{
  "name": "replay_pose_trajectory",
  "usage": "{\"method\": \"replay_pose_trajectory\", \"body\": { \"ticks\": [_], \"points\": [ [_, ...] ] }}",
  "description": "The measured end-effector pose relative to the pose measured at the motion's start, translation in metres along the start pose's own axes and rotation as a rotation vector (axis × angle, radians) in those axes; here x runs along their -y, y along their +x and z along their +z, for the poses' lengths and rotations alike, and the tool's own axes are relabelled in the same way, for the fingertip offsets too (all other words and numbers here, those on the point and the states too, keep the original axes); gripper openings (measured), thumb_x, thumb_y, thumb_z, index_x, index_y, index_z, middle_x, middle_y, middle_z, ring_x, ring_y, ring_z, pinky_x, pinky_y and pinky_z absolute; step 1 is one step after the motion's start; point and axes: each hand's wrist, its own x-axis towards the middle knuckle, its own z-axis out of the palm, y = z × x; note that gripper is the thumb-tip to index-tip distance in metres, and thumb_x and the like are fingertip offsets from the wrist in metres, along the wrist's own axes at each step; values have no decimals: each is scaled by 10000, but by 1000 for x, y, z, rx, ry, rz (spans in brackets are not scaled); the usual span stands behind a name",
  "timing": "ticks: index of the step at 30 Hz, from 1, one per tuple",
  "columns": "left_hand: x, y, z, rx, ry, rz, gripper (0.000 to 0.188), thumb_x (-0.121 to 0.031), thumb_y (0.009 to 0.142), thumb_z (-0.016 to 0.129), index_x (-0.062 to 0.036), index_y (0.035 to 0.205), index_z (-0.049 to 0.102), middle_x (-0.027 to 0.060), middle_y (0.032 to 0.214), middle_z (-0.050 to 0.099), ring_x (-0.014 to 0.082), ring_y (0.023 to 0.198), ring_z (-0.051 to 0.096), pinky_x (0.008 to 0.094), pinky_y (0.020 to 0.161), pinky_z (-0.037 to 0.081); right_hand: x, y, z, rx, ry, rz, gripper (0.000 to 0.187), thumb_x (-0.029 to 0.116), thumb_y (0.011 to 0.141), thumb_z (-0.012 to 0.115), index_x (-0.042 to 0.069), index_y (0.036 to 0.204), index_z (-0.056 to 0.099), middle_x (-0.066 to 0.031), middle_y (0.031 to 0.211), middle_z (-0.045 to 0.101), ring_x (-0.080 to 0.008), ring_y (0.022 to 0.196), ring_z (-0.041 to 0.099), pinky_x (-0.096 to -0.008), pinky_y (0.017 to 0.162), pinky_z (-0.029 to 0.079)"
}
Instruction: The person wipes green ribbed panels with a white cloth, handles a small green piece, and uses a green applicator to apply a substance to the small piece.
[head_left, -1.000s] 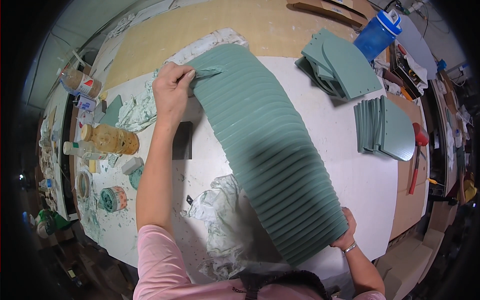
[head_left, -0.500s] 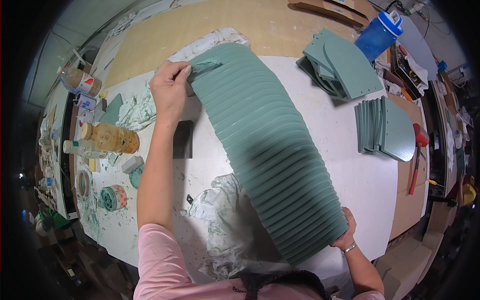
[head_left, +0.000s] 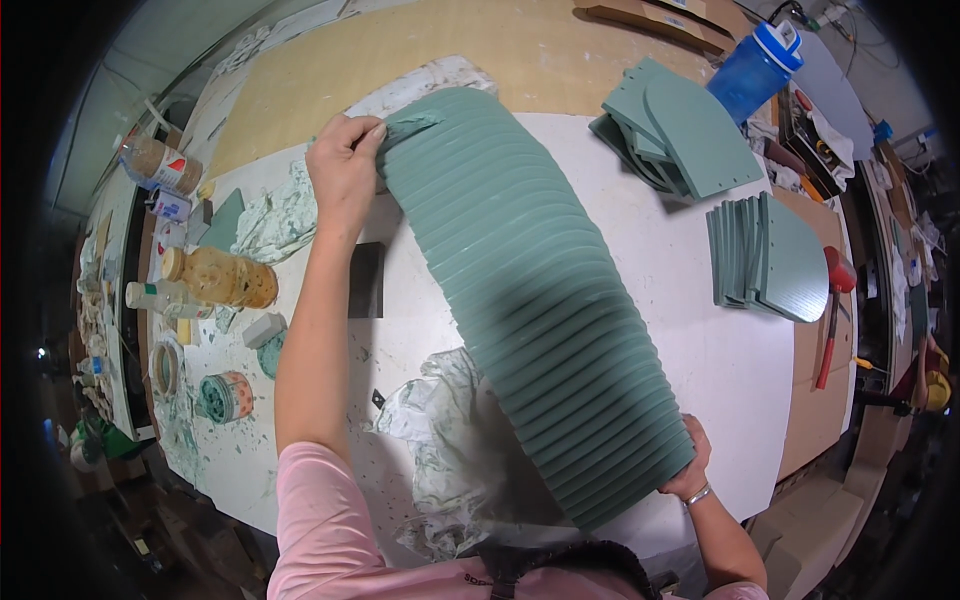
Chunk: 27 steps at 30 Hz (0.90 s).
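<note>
A long green ribbed panel (head_left: 540,300), curved across its width, slants over the white table from upper middle to lower right. At its far left corner, my left hand (head_left: 345,165) pinches a thin green-smeared strip (head_left: 412,125) between thumb and fingers. The strip lies against the end ribs; whether it is a scraper or a cloth I cannot tell. My right hand (head_left: 693,465) grips the panel's near right end, with some fingers hidden beneath. A crumpled, green-stained white cloth (head_left: 435,410) lies by the panel's left edge. What bears the panel's underside is hidden.
Stacked green boards (head_left: 690,130) and another row of them (head_left: 770,255) stand on the right, near a red mallet (head_left: 838,270) and blue bottle (head_left: 752,75). To the left are an open jar of green paste (head_left: 222,398), an amber bottle (head_left: 225,277) and a tape roll (head_left: 165,368).
My left hand has shifted very slightly to the right with the strip at the same corner. The panel and my right hand look almost unchanged.
</note>
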Motion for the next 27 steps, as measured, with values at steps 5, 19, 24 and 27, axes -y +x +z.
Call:
{"method": "replay_pose_trajectory", "body": {
  "ticks": [5,19,24,27],
  "points": [
    [-2,-3,-7,12,-24,-16,96,-69,868,733,10,923,739,93,788,609,210,747,578,308,709,454,-19,-7,0,12,53,90,874,315,386,839,66,1182,578,-174,1086,673,-379,959,656,-459,876,532],
    [-42,-26,-24,250,-131,52,63,-16,833,723,18,885,730,69,724,560,193,726,550,311,675,435,14,5,0,-16,-98,-122,873,274,360,830,75,1172,578,-173,1086,674,-379,958,655,-458,873,533],
    [-51,-23,-16,232,-31,135,57,-16,820,723,8,872,728,88,722,555,227,718,551,331,667,434,16,7,0,-20,-79,-134,878,274,359,833,74,1176,579,-173,1090,674,-379,958,655,-458,876,534],
    [-54,-22,-15,211,-28,153,59,-15,813,726,7,868,726,92,718,551,236,714,550,342,662,434,11,5,-1,-16,-83,-134,883,274,357,836,75,1178,579,-171,1092,675,-380,960,656,-459,878,533]
  ]
}}
